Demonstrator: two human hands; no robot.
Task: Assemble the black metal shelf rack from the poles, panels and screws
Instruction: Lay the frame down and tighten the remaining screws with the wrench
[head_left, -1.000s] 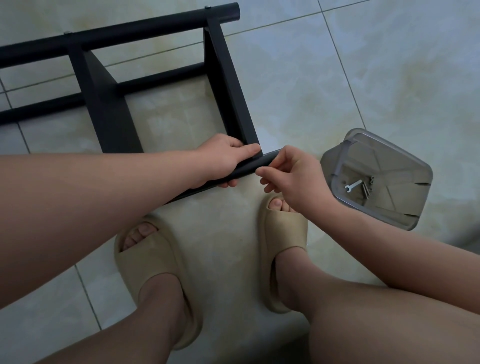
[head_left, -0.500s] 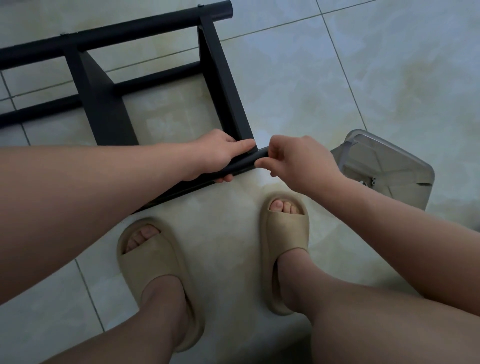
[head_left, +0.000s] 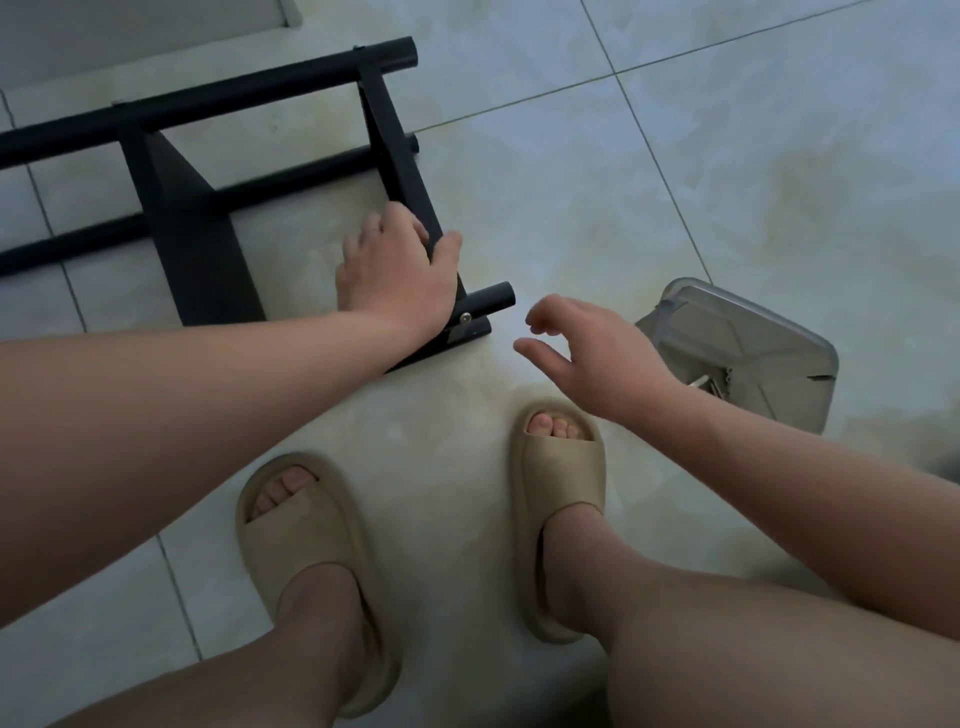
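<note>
Shelf rack (head_left: 192, 244) lies on the floor (head_left: 675, 182); left hand (head_left: 400, 270) grips its end panel (head_left: 396, 145), right hand (head_left: 587, 353) hovers nearby, loosely curled, empty.

- Right sandal (head_left: 563, 467): beige moulded slide with one broad, smooth strap and an open front that shows the toes.
- Left sandal (head_left: 306, 545): left of the right sandal, the same beige moulded slide with an open toe.
- Right leg (head_left: 727, 654) and left leg (head_left: 311, 613): bare behind the sandals.
- Left hand (head_left: 400, 275) and right hand (head_left: 587, 353): bare, as are both forearms, beyond the right sandal.
</note>
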